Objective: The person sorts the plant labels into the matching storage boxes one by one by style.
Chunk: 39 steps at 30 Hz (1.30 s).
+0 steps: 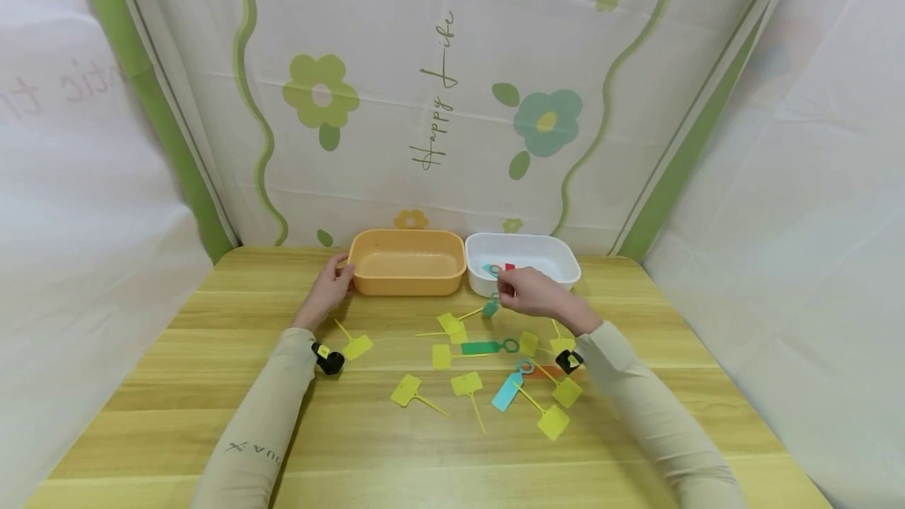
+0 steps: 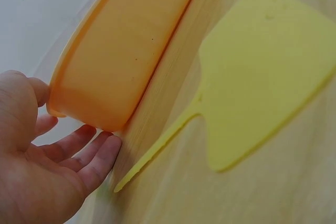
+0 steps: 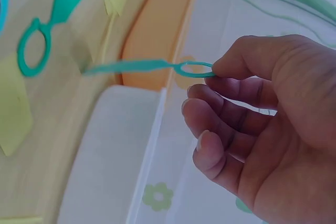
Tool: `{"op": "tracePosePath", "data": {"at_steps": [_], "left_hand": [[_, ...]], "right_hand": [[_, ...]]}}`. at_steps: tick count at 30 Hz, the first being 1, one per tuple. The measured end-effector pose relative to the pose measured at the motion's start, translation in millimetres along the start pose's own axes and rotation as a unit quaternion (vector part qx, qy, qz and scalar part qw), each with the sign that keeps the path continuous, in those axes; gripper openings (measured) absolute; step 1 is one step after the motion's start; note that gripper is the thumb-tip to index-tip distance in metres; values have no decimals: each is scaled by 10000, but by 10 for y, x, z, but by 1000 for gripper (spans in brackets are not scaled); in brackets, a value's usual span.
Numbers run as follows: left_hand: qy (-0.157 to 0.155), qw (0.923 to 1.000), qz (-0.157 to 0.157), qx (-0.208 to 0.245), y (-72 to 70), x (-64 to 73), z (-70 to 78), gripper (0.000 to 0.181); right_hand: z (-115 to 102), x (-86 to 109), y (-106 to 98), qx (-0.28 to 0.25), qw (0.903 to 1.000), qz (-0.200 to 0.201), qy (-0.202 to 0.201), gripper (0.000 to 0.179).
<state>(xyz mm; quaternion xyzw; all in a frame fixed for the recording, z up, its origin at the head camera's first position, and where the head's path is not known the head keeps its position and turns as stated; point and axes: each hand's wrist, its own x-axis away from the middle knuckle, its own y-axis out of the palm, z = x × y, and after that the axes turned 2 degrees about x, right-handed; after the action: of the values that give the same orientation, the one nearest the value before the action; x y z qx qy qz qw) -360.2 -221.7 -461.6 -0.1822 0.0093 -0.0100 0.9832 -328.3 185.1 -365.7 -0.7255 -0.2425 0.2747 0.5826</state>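
Observation:
Thumb and forefinger of my right hand (image 1: pixel 529 291) pinch a green plastic tag (image 3: pixel 131 66) by its ring end, the flat part sticking out in the right wrist view. In the head view this hand overlaps the front of the white bin (image 1: pixel 488 286), with the tag just below the rim. My left hand (image 1: pixel 330 289) grips the left end of the orange bin (image 1: pixel 406 287), its thumb at the rim and fingers against the outer wall. A yellow cable-tie tag (image 2: pixel 268 77) lies near that hand on the table.
Several yellow cable-tie tags are scattered over the wooden table (image 1: pixel 368 462). Among them lie another green tag (image 1: pixel 481 348), a blue tag (image 1: pixel 507 391) and an orange tag (image 1: pixel 551 371). Inside the white bin are a few small coloured pieces. A patterned cloth (image 1: pixel 382 38) hangs behind the bins.

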Motion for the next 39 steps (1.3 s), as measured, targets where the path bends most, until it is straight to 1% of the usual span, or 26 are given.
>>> {"op": "tracePosePath", "data": {"at_steps": [6, 12, 15, 21, 24, 27, 31, 35, 39], "left_hand": [[-34, 10000, 14, 12, 3, -22, -23, 58], [-7, 10000, 32, 1, -1, -19, -24, 58], [-33, 10000, 46, 16, 3, -21, -19, 58], [-117, 9999, 84, -6, 9, -11, -3, 57], [-128, 9999, 75, -30, 11, -2, 8, 57], [-135, 9999, 73, -10, 12, -1, 14, 57], [-114, 9999, 69, 3, 18, -6, 17, 57], [-132, 9999, 70, -11, 23, -6, 21, 56], [-132, 9999, 69, 14, 23, 0, 23, 56]], "right_hand": [[103, 1, -158, -285, 9992, 240, 150, 9], [206, 0, -316, -241, 9972, 607, 369, 6], [283, 2, -381, -352, 9957, 671, 524, 7], [448, -18, -493, -916, 9903, 561, 879, 8], [528, -25, -528, -1069, 9877, 567, 988, 9], [603, -31, -541, -1104, 9863, 614, 1063, 10], [701, -45, -534, -1016, 9854, 646, 1205, 13], [786, -54, -518, -1021, 9817, 570, 1502, 13], [851, -61, -510, -1121, 9783, 474, 1677, 15]]}}
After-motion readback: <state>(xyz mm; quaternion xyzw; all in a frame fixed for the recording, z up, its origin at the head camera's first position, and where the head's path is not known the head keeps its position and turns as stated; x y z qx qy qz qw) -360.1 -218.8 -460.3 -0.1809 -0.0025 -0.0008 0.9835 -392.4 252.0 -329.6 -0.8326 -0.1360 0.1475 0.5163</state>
